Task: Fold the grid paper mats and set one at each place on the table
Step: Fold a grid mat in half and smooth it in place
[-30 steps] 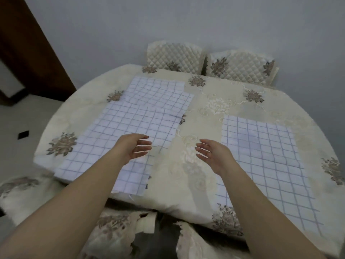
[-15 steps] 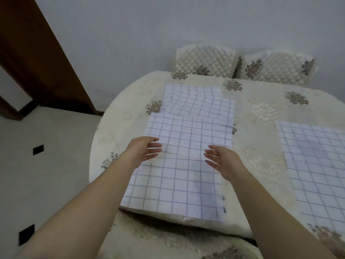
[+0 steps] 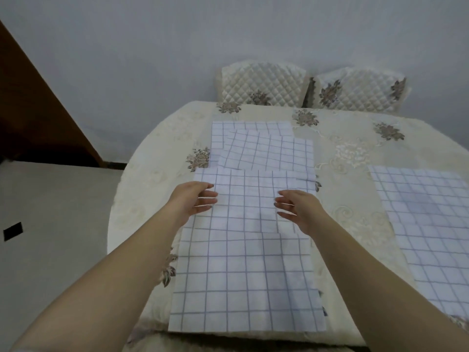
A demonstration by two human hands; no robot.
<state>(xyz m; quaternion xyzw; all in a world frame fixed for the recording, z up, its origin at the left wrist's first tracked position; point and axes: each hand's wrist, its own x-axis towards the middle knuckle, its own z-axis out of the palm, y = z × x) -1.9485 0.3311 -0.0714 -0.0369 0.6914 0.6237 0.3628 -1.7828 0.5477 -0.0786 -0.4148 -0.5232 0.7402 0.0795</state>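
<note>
A large white grid paper mat (image 3: 243,270) lies flat in front of me, reaching the near table edge. Its far end overlaps a second, slightly crooked grid mat (image 3: 266,153), which lies on a third (image 3: 220,138). Another grid mat (image 3: 426,219) lies flat at the right. My left hand (image 3: 193,201) hovers over the near mat's left edge, fingers spread, holding nothing. Over that mat's upper right part my right hand (image 3: 299,209) is spread as well, palm facing left, nothing in it.
The round table (image 3: 142,199) wears a cream embroidered cloth with brown flower motifs. Two quilted chair backs (image 3: 261,82) (image 3: 360,90) stand at the far side against the grey wall. A dark wooden door (image 3: 30,110) and pale floor are to the left.
The view has swung left, so the near mat now sits centred before me. Both hands have moved over that mat, from the bare cloth to its left edge and upper right part.
</note>
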